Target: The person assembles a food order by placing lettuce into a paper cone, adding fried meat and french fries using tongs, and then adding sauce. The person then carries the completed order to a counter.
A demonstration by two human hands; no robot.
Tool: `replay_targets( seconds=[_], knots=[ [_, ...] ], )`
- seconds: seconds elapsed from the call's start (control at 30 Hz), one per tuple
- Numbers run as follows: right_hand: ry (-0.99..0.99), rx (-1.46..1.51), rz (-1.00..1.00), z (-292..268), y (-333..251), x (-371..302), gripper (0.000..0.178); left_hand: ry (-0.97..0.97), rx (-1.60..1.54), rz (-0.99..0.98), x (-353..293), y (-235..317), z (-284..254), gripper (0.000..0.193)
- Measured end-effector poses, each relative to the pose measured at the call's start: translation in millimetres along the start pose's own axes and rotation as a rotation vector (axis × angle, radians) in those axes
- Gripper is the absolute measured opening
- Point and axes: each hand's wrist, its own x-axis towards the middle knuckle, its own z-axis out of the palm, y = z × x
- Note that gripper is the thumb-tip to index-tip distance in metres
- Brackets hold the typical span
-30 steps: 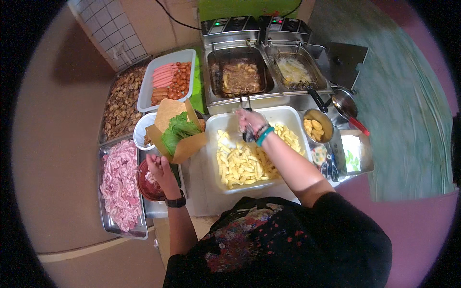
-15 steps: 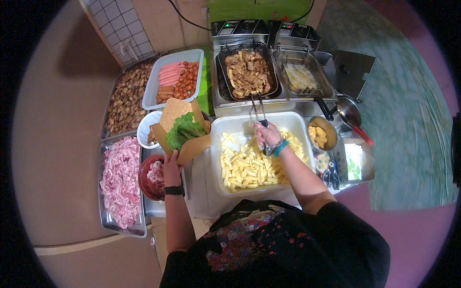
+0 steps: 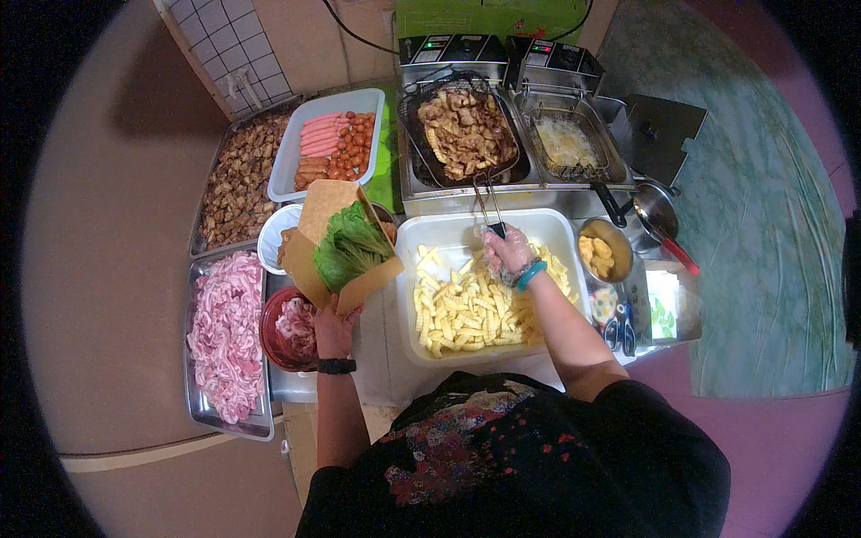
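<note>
My left hand (image 3: 335,334) grips the lower edge of a brown paper food box (image 3: 312,229), its flaps spread. Green lettuce leaves (image 3: 348,244) lie inside the box. Wearing a clear plastic glove, my right hand (image 3: 508,253) is closed around the black handle of a fry basket (image 3: 514,166). Browned meat pieces (image 3: 465,130) fill that basket, which sits tilted over the left fryer (image 3: 421,186). Below my right hand is a white tub (image 3: 405,314) of pale crinkle-cut fries (image 3: 475,309).
The right fryer (image 3: 567,143) bubbles around a second basket. At left stand a tub of sausages (image 3: 325,148), a tray of browned pieces (image 3: 240,184), a tray of raw meat (image 3: 224,336) and a red bowl (image 3: 273,345). Scissors (image 3: 619,332) and a metal pot (image 3: 619,242) are at right.
The fry basket has tilted and shifted slightly, with my right hand still on its handle. My left hand has moved a little right and turned the paper box with the lettuce.
</note>
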Motion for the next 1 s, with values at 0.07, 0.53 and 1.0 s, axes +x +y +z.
replay_targets(
  seconds=[0.07, 0.53, 1.0],
  knots=[
    [-0.007, -0.022, -0.011, -2.6, -0.4, -0.8, 0.021, -0.009, -0.113, -0.011, -13.4, -0.9, 10.2, 0.032],
    [-0.139, 0.245, 0.016, 3.8, -11.4, -16.9, 0.014, -0.131, 0.258, 0.055, -57.2, -53.4, 0.2, 0.031],
    [-0.094, 0.422, 0.059, -9.7, -78.7, -34.9, 0.023, -0.152, 0.572, 0.117, -47.0, -81.2, -21.6, 0.031]
  ],
)
